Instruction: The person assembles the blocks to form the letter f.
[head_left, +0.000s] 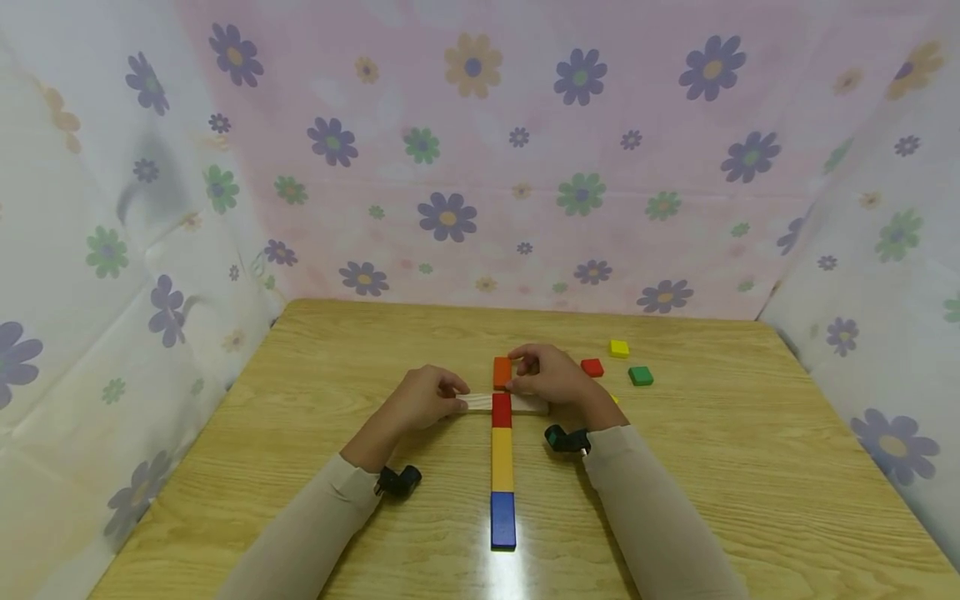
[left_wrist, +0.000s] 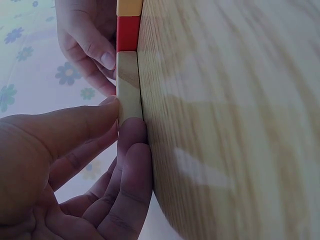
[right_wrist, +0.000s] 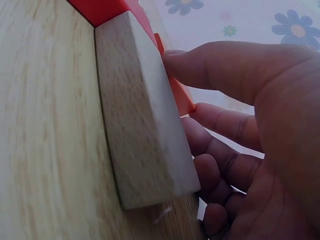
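My left hand (head_left: 427,398) pinches the outer end of a plain wooden block (head_left: 478,402) between thumb and fingers, as the left wrist view also shows. At the far end of a block line, my right hand (head_left: 553,375) holds an orange block (head_left: 502,374) with thumb and index finger. A red block (head_left: 502,411) lies between that plain block and a second plain wooden block (right_wrist: 135,115), which sits below my right hand. Toward me the line runs on through a yellow block (head_left: 502,460) to a blue block (head_left: 503,520). The blocks form a cross shape.
Right of my right hand lie small square tiles: a yellow tile (head_left: 618,348), a red tile (head_left: 592,367) and a green tile (head_left: 641,376). Another yellow piece is mostly hidden by the right wrist. Flowered cloth (head_left: 480,167) walls the wooden table (head_left: 315,350) at back and sides.
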